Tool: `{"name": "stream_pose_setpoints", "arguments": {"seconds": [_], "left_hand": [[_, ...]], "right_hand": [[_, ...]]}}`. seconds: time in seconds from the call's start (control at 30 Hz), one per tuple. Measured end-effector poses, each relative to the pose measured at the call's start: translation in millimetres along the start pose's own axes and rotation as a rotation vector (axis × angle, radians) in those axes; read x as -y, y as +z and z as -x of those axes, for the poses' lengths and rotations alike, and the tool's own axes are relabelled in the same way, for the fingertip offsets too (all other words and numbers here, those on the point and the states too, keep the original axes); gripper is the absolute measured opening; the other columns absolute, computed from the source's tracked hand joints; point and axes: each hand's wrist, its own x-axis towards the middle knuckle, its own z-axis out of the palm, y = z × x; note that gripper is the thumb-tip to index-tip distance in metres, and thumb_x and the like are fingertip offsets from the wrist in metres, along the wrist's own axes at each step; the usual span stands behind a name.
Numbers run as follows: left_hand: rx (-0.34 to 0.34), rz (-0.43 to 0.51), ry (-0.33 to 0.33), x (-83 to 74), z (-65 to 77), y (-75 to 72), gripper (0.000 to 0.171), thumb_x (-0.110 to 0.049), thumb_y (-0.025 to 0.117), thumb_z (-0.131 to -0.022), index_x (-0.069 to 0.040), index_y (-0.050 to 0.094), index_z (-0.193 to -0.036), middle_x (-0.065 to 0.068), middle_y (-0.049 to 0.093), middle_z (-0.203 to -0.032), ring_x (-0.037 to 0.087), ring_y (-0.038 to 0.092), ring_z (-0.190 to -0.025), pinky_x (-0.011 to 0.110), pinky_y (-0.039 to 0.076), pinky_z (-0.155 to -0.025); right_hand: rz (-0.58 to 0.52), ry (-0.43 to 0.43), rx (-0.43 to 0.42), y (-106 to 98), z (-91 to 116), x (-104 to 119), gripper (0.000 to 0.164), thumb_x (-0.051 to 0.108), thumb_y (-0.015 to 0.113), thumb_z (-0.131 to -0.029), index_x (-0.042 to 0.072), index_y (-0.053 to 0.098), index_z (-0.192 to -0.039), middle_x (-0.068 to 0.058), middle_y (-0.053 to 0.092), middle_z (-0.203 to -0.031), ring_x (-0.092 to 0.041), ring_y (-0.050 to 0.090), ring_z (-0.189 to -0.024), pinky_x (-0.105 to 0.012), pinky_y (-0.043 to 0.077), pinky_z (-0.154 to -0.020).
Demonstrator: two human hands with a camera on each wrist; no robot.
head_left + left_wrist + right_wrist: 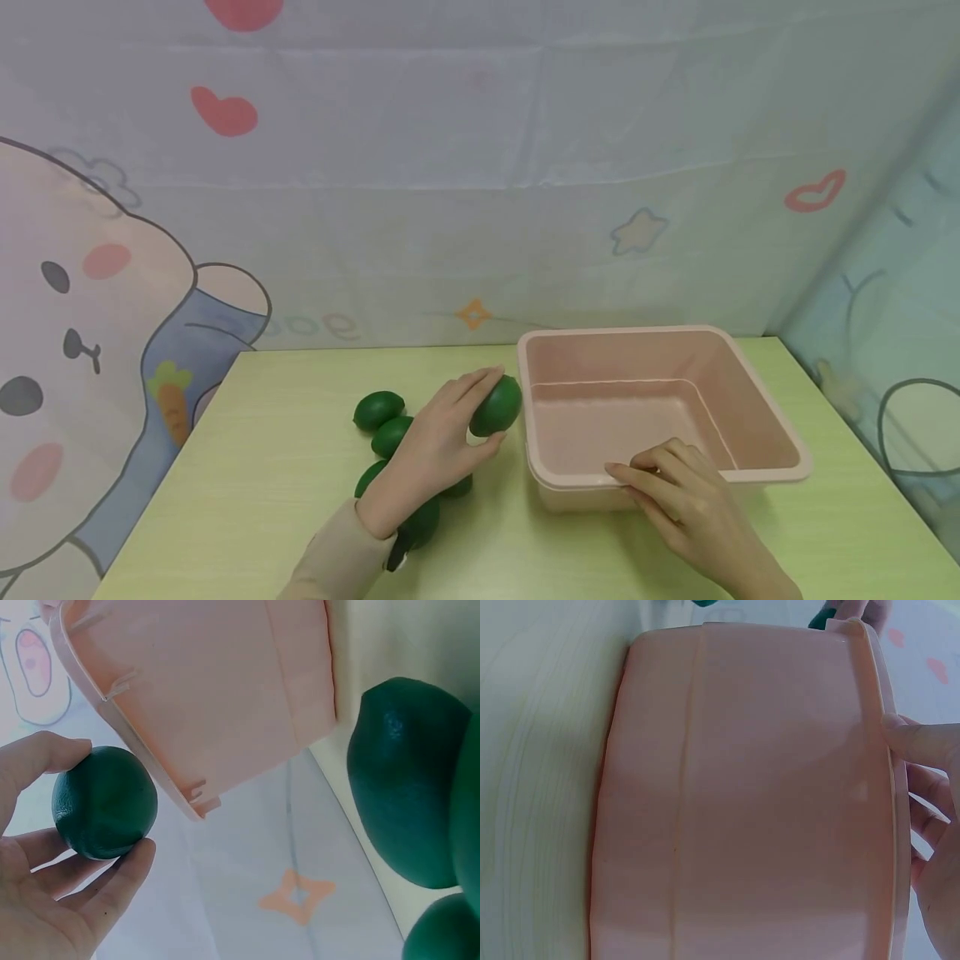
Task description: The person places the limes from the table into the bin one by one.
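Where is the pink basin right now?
In the head view, the pink basin stands right of the green fruits, with the right hand holding its near rim.

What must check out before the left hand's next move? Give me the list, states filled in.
1. Grip: left hand holds one green fruit between thumb and fingers: ok.
2. Tub steadied: right hand grips the near rim of the pink tub: ok.
3. Tub upright, opening upward: ok.
4. Held fruit over the opening: not ok; in the head view it sits just outside the left rim.
5. Held fruit free of contact with the rim: cannot tell.
6. Loose fruits on the table, full count: cannot tell; the left arm hides part of the group.
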Motion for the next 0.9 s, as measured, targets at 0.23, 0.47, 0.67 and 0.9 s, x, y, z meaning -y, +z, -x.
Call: {"name": "stream_pose_setpoints", "arguments": {"seconds": [0.23, 0.47, 0.67, 0.9], "left_hand": [[0.006, -0.015, 0.022, -3.3, -7.3, 0.5, 0.068, -0.024, 0.073, -0.082, -0.014, 0.045, -0.143, 0.003, 0.053, -0.139, 0.02, 0.055, -0.12, 0.033, 0.051, -0.095], [0.007, -0.008, 0.053, -5.0, -15.2, 2.1, 0.069, -0.023, 0.073, -0.083, -0.013, 0.044, -0.144, 0.005, 0.053, -0.139, 0.021, 0.055, -0.12, 0.034, 0.051, -0.097], [0.01, 0.017, 0.086, -5.1, -26.3, 0.6, 0.068, -0.023, 0.073, -0.083, -0.011, 0.045, -0.143, 0.007, 0.053, -0.139, 0.022, 0.055, -0.12, 0.036, 0.052, -0.096], [0.019, 0.027, 0.104, -7.8, -38.5, -1.6, 0.067, -0.026, 0.074, -0.083, -0.011, 0.046, -0.143, 0.008, 0.055, -0.137, 0.024, 0.055, -0.122, 0.037, 0.052, -0.095]], "right_hand": [[0.007, 0.006, 0.0, -1, 0, 0, 0.035, 0.031, 0.047, -0.101, 0.011, 0.075, -0.102, 0.006, 0.06, -0.083, -0.01, 0.049, -0.081, -0.021, 0.037, -0.075], [0.005, 0.017, 0.008, -1, -1, 0, 0.035, 0.032, 0.047, -0.101, 0.012, 0.075, -0.103, 0.006, 0.061, -0.084, -0.01, 0.049, -0.082, -0.021, 0.037, -0.076], [0.007, 0.018, 0.007, -2, -1, 0, 0.034, 0.031, 0.047, -0.102, 0.012, 0.075, -0.103, 0.006, 0.061, -0.084, -0.01, 0.049, -0.082, -0.02, 0.037, -0.076], [0.003, 0.012, 0.0, -1, -1, 1, 0.034, 0.031, 0.047, -0.101, 0.011, 0.075, -0.102, 0.006, 0.06, -0.083, -0.01, 0.049, -0.081, -0.02, 0.037, -0.075]]}}
